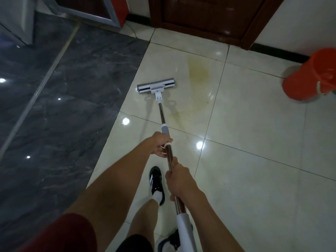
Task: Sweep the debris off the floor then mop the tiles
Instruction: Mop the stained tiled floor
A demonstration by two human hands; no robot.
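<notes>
A flat mop with a grey and white head (pixel 156 86) lies on the cream floor tiles (pixel 254 124), near their border with the dark marble. Its metal pole (pixel 162 115) runs back toward me. My left hand (pixel 160 145) grips the pole just below its grey sleeve. My right hand (pixel 179 179) grips the pole lower down, above the white handle end (pixel 184 228). A yellowish-brown stain (pixel 198 71) spreads over the tiles to the right of the mop head, trailing toward the pole.
An orange bucket (pixel 312 75) stands at the right by the wall. A dark wooden door (pixel 214 17) is straight ahead. Dark grey marble flooring (pixel 54 97) fills the left. My black shoe (pixel 156 180) stands under the pole.
</notes>
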